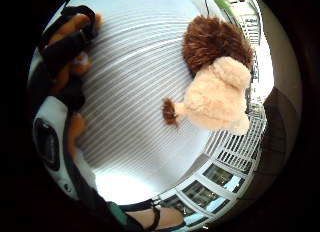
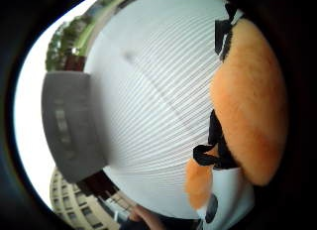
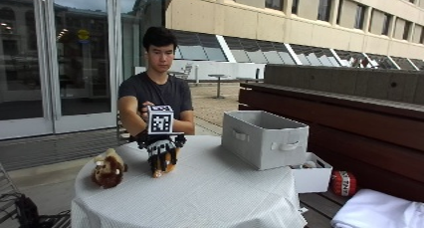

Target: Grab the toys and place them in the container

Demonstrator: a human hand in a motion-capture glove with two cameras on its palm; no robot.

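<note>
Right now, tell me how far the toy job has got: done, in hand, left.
Done: nothing that shows; no toy is visible in the grey container, though its inside is hidden. In hand: the gloved right hand hangs with fingertips down on the striped tablecloth and holds nothing. Left: the plush lion lies beside the hand on the table, far from the container, yet to be picked up.
</note>
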